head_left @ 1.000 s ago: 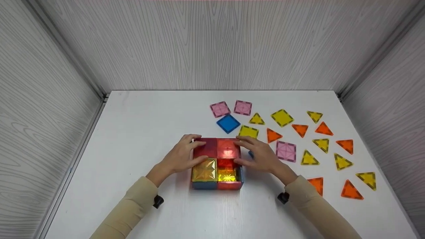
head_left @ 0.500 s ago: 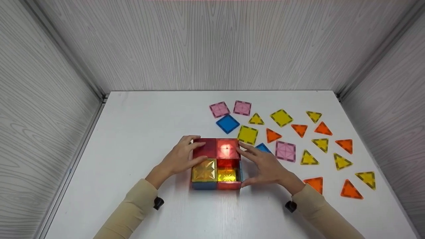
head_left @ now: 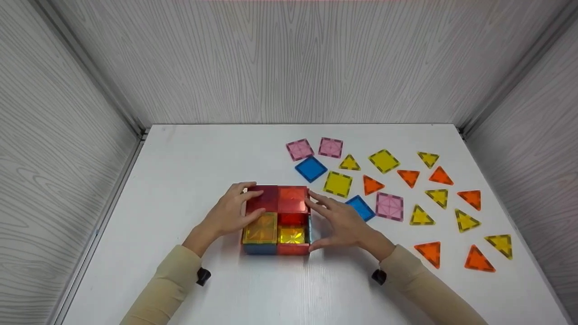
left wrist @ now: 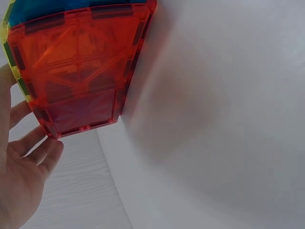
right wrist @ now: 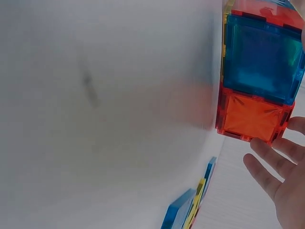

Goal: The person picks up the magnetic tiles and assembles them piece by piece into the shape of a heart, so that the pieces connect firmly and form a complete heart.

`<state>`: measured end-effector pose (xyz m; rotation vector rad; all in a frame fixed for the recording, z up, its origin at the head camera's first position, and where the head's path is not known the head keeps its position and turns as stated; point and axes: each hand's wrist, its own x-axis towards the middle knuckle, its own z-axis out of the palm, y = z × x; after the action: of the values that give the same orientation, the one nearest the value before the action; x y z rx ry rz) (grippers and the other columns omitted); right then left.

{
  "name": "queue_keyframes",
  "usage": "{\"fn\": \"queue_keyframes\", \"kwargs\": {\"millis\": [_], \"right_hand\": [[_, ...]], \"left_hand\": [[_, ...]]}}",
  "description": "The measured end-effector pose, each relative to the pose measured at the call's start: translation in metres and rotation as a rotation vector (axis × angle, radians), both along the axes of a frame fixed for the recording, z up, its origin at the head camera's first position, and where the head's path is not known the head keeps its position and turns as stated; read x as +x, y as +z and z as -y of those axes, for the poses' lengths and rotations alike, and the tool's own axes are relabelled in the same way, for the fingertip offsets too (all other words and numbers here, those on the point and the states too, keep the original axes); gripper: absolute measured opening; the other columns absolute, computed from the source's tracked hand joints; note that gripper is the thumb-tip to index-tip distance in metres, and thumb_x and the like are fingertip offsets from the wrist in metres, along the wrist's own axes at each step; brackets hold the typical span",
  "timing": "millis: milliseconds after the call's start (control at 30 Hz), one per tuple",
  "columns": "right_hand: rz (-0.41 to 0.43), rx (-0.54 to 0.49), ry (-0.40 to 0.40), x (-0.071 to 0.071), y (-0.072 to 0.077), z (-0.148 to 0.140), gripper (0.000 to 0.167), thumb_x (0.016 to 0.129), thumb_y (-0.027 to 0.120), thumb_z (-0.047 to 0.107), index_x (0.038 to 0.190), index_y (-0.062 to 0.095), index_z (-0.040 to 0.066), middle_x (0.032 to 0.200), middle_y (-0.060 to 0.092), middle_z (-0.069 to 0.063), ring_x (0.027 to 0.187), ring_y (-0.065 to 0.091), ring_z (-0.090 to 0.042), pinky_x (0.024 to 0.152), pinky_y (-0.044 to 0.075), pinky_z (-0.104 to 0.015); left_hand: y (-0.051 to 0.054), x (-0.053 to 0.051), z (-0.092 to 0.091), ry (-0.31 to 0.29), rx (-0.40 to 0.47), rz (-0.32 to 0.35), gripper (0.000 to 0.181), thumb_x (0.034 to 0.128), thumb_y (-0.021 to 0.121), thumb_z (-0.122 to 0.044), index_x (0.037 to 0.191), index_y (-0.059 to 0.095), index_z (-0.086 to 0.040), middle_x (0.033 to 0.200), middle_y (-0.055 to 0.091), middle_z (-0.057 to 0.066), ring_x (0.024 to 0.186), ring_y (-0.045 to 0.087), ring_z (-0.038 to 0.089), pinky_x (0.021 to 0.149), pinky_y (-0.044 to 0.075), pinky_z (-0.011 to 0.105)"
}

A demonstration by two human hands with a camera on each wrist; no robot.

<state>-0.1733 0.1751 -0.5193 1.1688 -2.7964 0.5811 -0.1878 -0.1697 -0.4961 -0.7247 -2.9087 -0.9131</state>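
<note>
A low box of translucent magnetic tiles [head_left: 293, 198] sits on the table, with red and purple tiles along its far top and a yellow tile [head_left: 260, 228] at the near left. Its near right quarter is uncovered, showing yellow inside. My left hand [head_left: 226, 212] grips the left side, thumb on the top near the yellow tile and fingertips over the far left corner. Along the right side lies my right hand [head_left: 341, 221], its fairly straight fingers touching the far part and thumb at the near corner. In the right wrist view, fingertips meet an orange wall tile [right wrist: 251, 117] beside a blue one.
Loose magnetic tiles lie flat to the right and behind: a blue square [head_left: 360, 208], a pink square [head_left: 389, 206], a yellow square [head_left: 337, 183], and several orange triangles [head_left: 479, 259] and yellow triangles [head_left: 422, 215]. Wood-grained walls enclose the white table [head_left: 198, 153].
The box has slid left with both hands. My right thumb has moved off the top to the near right corner, and the blue square beside that hand shows more fully.
</note>
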Motion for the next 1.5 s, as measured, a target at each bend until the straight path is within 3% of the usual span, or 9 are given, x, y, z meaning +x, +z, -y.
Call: {"fn": "queue_keyframes", "kwargs": {"millis": [433, 667, 867, 1033, 1233, 1500], "right_hand": [[0.057, 0.046, -0.022, -0.010, 0.005, 0.034, 0.116, 0.077, 0.072, 0.081, 0.169, 0.025, 0.027, 0.177, 0.026, -0.006, 0.147, 0.052, -0.033, 0.113, 0.051, -0.058], [0.063, -0.004, -0.024, -0.020, 0.003, 0.029, 0.099, 0.085, 0.067, 0.074, 0.166, 0.035, 0.026, 0.172, 0.037, -0.008, 0.150, 0.049, -0.035, 0.115, 0.049, -0.060], [0.022, -0.056, -0.149, -0.046, 0.003, 0.016, 0.079, 0.093, 0.067, 0.062, 0.157, 0.050, 0.020, 0.162, 0.050, -0.011, 0.146, 0.053, -0.034, 0.116, 0.048, -0.059], [0.009, -0.024, -0.256, -0.077, 0.000, 0.012, 0.073, 0.097, 0.067, 0.059, 0.152, 0.055, 0.013, 0.157, 0.053, -0.015, 0.142, 0.056, -0.037, 0.116, 0.049, -0.058], [0.116, 0.100, -0.366, -0.106, -0.008, 0.015, 0.074, 0.098, 0.065, 0.060, 0.156, 0.050, 0.017, 0.162, 0.048, -0.014, 0.145, 0.051, -0.037, 0.119, 0.045, -0.059], [0.236, 0.190, -0.474, -0.128, -0.014, 0.019, 0.076, 0.099, 0.065, 0.060, 0.161, 0.043, 0.021, 0.168, 0.038, -0.015, 0.153, 0.040, -0.042, 0.125, 0.037, -0.062]], "left_hand": [[0.000, -0.002, 0.024, 0.054, -0.036, -0.021, 0.062, 0.0968, 0.073, -0.046, 0.147, 0.062, -0.011, 0.163, 0.047, 0.017, 0.150, 0.046, 0.039, 0.120, 0.045, 0.057], [-0.002, 0.010, 0.025, 0.085, -0.038, -0.046, 0.059, 0.0972, 0.074, -0.042, 0.145, 0.064, -0.009, 0.162, 0.048, 0.018, 0.150, 0.046, 0.039, 0.119, 0.046, 0.056], [-0.003, 0.022, 0.023, 0.080, -0.012, -0.094, 0.052, 0.0976, 0.076, -0.033, 0.142, 0.066, -0.007, 0.159, 0.051, 0.020, 0.147, 0.050, 0.040, 0.117, 0.048, 0.053], [-0.003, 0.025, 0.023, 0.087, -0.004, -0.090, 0.050, 0.0991, 0.074, -0.034, 0.141, 0.067, -0.007, 0.159, 0.052, 0.020, 0.146, 0.051, 0.040, 0.116, 0.050, 0.052], [-0.005, 0.026, 0.023, 0.092, -0.003, -0.101, 0.049, 0.0989, 0.075, -0.032, 0.140, 0.067, -0.007, 0.158, 0.053, 0.020, 0.144, 0.053, 0.040, 0.114, 0.051, 0.053], [-0.006, 0.027, 0.023, 0.107, -0.003, -0.087, 0.050, 0.0989, 0.074, -0.033, 0.142, 0.066, -0.008, 0.159, 0.052, 0.019, 0.144, 0.052, 0.038, 0.114, 0.051, 0.052]]}}
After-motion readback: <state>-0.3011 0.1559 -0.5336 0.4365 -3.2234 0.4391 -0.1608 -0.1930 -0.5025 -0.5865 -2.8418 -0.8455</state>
